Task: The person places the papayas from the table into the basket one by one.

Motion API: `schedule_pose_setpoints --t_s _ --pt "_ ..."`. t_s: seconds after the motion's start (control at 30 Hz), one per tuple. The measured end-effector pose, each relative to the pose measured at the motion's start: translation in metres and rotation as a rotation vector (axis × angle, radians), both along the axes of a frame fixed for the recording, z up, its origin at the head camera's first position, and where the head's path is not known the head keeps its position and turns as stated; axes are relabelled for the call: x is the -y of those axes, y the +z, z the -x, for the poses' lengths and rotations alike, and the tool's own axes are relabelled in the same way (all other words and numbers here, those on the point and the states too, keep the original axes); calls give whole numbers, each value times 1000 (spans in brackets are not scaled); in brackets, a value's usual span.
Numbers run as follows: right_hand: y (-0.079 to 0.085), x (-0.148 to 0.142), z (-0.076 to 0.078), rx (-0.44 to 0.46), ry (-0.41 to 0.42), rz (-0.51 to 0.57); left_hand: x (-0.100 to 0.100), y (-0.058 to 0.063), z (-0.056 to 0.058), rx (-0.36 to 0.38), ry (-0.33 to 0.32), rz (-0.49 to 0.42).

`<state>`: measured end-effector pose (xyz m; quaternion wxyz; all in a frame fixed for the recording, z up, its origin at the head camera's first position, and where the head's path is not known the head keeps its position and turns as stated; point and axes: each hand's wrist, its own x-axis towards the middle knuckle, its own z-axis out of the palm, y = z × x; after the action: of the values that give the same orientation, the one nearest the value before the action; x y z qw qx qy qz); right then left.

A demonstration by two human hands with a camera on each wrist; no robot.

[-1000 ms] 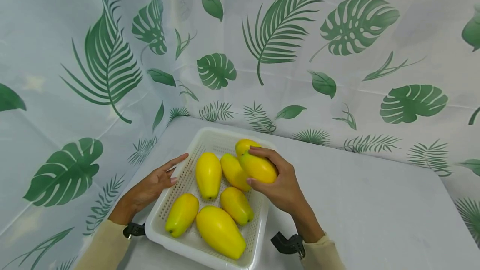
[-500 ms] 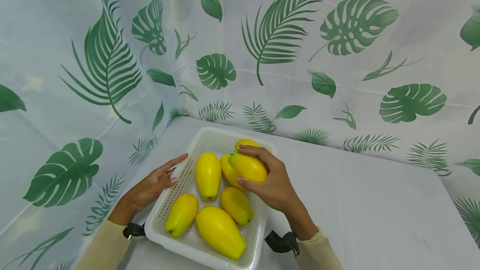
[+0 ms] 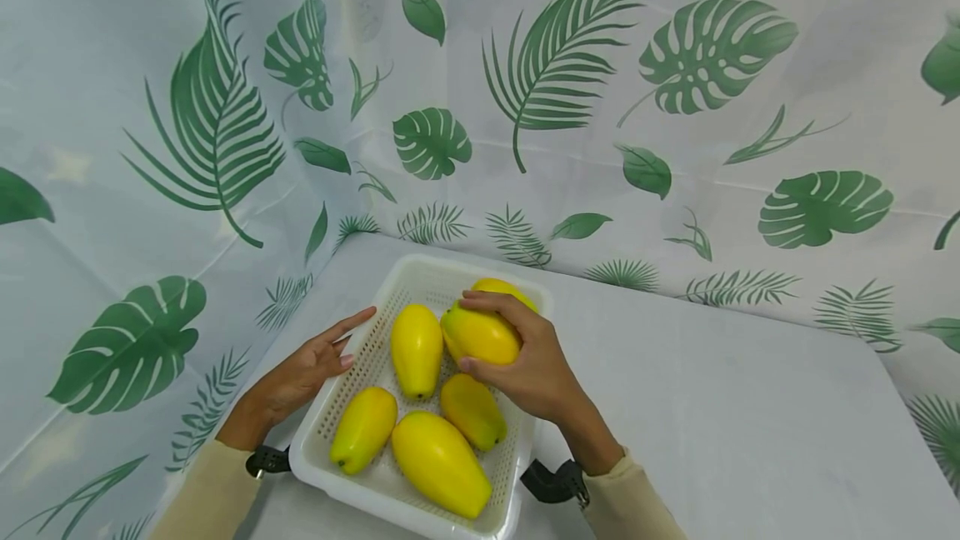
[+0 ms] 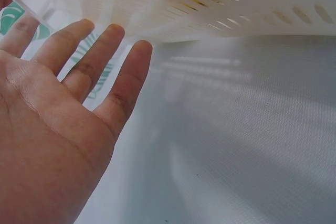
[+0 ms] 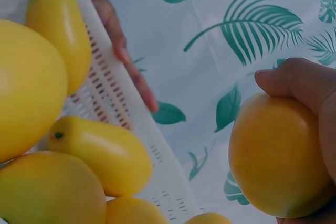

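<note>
A yellow papaya with a greenish end (image 3: 480,336) is in my right hand (image 3: 538,361), which grips it over the back right part of a white perforated plastic basket (image 3: 367,507). Its underside is hidden, and in the right wrist view the held papaya (image 5: 278,156) stands apart from the others. Several more papayas lie in the basket, among them a large one (image 3: 441,463) at the front and one (image 3: 417,350) on the left. My left hand (image 3: 300,373) is at the basket's left side, its fingers (image 4: 131,72) extended against the outer wall.
A white-covered table (image 3: 720,407) extends to the right of the basket. White cloth walls (image 3: 570,157) printed with green leaves stand behind and to the left. Both wrists wear black camera mounts (image 3: 555,482).
My right hand has moved left with the papaya, further over the basket. It now hides a papaya that showed beneath it, while the rear one shows more. My left hand stays put.
</note>
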<state>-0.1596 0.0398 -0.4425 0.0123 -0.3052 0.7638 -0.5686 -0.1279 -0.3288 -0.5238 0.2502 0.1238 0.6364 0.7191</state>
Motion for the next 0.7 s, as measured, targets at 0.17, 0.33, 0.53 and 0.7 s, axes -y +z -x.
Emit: schedule_pose_setpoints --t_s 0.17,0.33,0.53,0.7 --pt "-2 4 2 4 22 3 1 -1 0 -4 0 0" --pt "-3 9 3 12 40 0 1 -1 1 -11 -3 -5" --pt "-4 14 4 -5 40 -20 1 -2 2 -8 -7 -17" --pt "-4 19 5 -16 33 -51 1 -2 2 -14 -7 -15"
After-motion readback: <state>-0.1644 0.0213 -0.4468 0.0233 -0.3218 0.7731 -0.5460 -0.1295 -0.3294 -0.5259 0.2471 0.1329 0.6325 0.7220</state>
